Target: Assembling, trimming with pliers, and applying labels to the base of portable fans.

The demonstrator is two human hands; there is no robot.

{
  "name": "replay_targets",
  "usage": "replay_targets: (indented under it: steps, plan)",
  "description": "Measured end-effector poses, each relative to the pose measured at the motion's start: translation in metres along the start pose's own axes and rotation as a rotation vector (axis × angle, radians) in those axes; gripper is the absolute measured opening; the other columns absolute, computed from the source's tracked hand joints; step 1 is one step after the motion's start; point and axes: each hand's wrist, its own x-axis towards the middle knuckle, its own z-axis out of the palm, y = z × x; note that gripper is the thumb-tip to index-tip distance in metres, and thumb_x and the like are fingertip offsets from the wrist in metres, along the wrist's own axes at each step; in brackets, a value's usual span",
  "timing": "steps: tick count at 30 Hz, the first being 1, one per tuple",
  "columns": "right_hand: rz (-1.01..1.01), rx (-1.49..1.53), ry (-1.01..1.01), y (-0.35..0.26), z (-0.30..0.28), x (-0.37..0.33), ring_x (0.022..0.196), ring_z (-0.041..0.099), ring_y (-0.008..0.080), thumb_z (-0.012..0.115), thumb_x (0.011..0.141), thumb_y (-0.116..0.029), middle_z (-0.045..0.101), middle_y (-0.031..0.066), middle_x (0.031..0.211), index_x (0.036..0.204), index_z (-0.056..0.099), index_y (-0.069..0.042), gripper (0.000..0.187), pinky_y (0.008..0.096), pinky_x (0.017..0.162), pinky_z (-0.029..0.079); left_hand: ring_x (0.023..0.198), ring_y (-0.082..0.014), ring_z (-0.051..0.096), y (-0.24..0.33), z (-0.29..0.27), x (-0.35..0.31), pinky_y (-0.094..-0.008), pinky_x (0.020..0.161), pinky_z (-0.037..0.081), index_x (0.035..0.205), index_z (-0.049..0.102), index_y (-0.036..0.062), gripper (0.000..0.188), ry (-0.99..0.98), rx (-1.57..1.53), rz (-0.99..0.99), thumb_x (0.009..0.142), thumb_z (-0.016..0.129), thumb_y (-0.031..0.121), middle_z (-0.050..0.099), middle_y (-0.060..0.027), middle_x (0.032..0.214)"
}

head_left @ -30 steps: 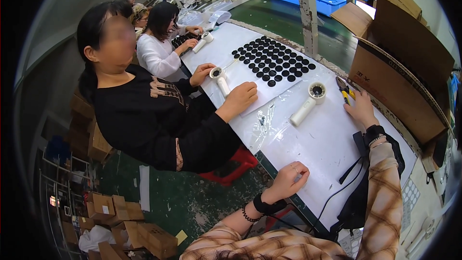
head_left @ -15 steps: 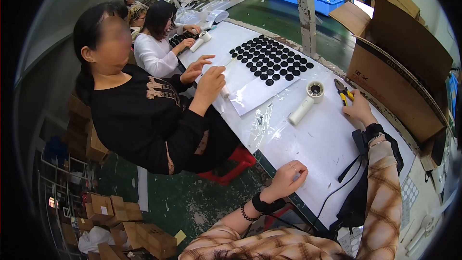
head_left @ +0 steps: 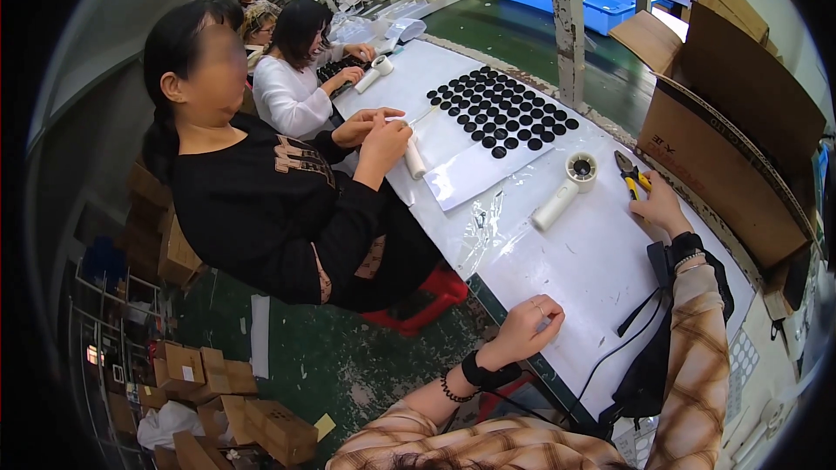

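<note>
My right hand [head_left: 662, 206] rests at the right of the white table, its fingers closed round the yellow-and-black handles of a pair of pliers [head_left: 628, 172]. The jaws point away from me, toward the far side. Left of the pliers lies a white handheld fan [head_left: 557, 200], its round head showing dark blades. My left hand [head_left: 525, 327] is at the table's near edge with the fingers curled in toward the thumb. A small greyish patch shows between them, and I cannot make out whether it is something held.
Rows of black discs [head_left: 501, 109] cover the table beyond a white sheet [head_left: 479, 178]. A co-worker's hands [head_left: 383, 144] work over another white handle [head_left: 414, 159] at left. An open cardboard box [head_left: 714, 161] stands along the right edge. A black cable [head_left: 601, 361] runs near my forearms.
The whole view has shifted slightly, moving the table right and down in the picture. The co-worker's hands have come closer together. My hands keep nearly the same pose, the right still at the pliers.
</note>
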Motion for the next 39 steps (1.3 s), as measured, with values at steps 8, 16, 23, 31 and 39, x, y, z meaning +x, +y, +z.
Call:
replay_targets:
  steps: [8,16,23,31,39]
  plan:
    - [-0.015,0.022,-0.008,-0.006,0.001,-0.007,0.102,0.056,0.0298,0.069,0.057,-0.027,0.058,0.0199,0.108,0.116,0.05,-0.003,0.067,0.0335,0.089,0.044,0.069,-0.026,0.058,0.001,-0.002,-0.011,-0.0298,0.062,0.045,0.078,0.057,-0.001,0.002,0.016,-0.007,-0.002,0.078,0.058,0.001,0.058,-0.0127,0.075]
    - [-0.245,0.192,0.015,0.002,-0.06,-0.035,0.102,0.057,0.0284,0.072,0.057,-0.031,0.06,0.0189,0.108,0.116,0.053,0.001,0.069,0.0337,0.088,0.045,0.068,-0.0222,0.057,-0.021,0.001,-0.01,-0.0292,0.065,0.046,0.079,0.057,-0.0005,0.004,0.003,0.009,-0.08,0.081,0.055,0.003,0.057,-0.0126,0.073]
    - [-0.147,0.527,0.081,0.016,-0.173,-0.226,0.08,0.048,0.0074,0.069,0.064,-0.013,0.053,0.0038,0.092,0.12,0.047,-0.001,0.062,0.0187,0.068,0.041,0.069,-0.018,0.048,-0.027,0.005,-0.002,-0.0286,0.068,0.042,0.078,0.051,-0.0019,0.007,-0.042,-0.027,-0.077,0.083,0.053,0.003,0.052,-0.0087,0.074]
    - [0.282,0.431,0.642,0.09,-0.153,-0.457,0.071,0.044,0.004,0.068,0.064,-0.006,0.053,-0.0002,0.092,0.125,0.048,-0.007,0.065,0.0169,0.061,0.038,0.074,-0.0103,0.045,-0.036,0.015,-0.014,-0.0231,0.07,0.04,0.084,0.051,-0.0008,0.015,-0.1,-0.069,-0.079,0.091,0.05,0.012,0.049,-0.0019,0.077]
    - [0.906,0.173,1.089,0.216,-0.128,-0.594,0.068,0.052,0.0053,0.069,0.064,-0.012,0.056,0.0015,0.084,0.123,0.05,-0.007,0.063,0.0181,0.058,0.042,0.077,-0.0117,0.046,-0.05,0.008,-0.011,-0.0245,0.072,0.041,0.086,0.052,-0.0015,0.017,-0.094,0.062,0.014,0.092,0.05,0.015,0.051,-0.0034,0.081]
